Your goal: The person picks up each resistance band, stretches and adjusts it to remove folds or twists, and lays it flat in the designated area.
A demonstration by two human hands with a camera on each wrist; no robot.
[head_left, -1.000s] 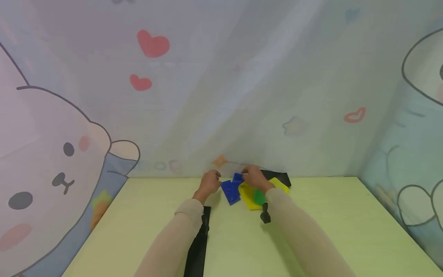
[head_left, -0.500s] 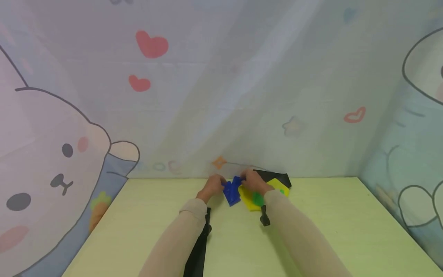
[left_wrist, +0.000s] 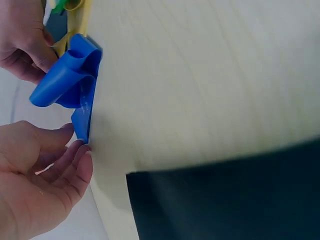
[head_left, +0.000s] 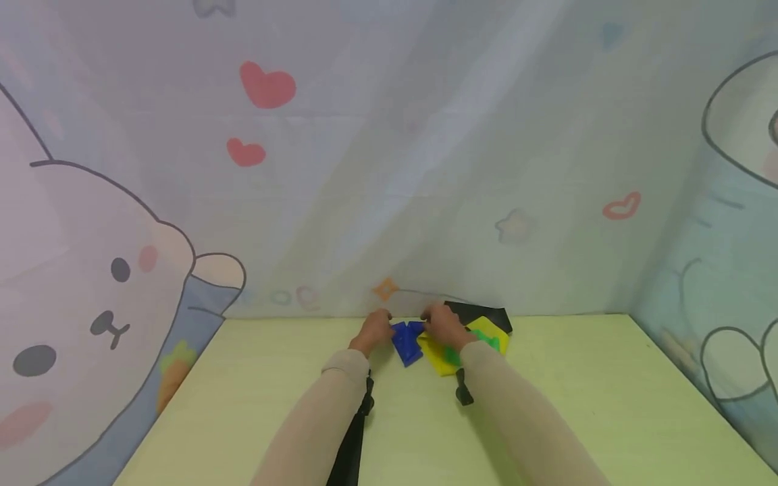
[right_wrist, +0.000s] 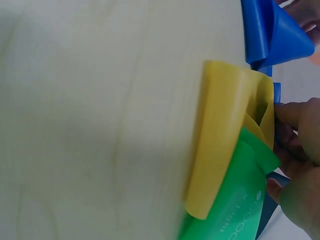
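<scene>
Blue rubbery band (head_left: pixel 406 340) lies at the far edge of the worktop (head_left: pixel 255 405), at 12 o'clock from the person in the head view, with the left hand (head_left: pixel 373 330) at its 9 o'clock side and the right hand (head_left: pixel 446 325) at its 3 o'clock side; the step in hand seems to be folding or straightening this band, and the next move would call for a firm pinch at both ends. A yellow band (head_left: pixel 439 352), a green band (head_left: pixel 486 339) and a black sheet (head_left: pixel 480 312) crowd just beside it at 3 o'clock and could get dragged along. In the left wrist view the left hand's fingers (left_wrist: pixel 75 167) are lightly curled, tips touching the band's lower edge, while the right hand's fingers (left_wrist: pixel 35 47) pinch its curled upper fold; a black strip (left_wrist: pixel 225 200) lies at 5 o'clock. In the right wrist view the right hand's fingers (right_wrist: pixel 300 150) are narrow, pressed against the yellow and green folds.
</scene>
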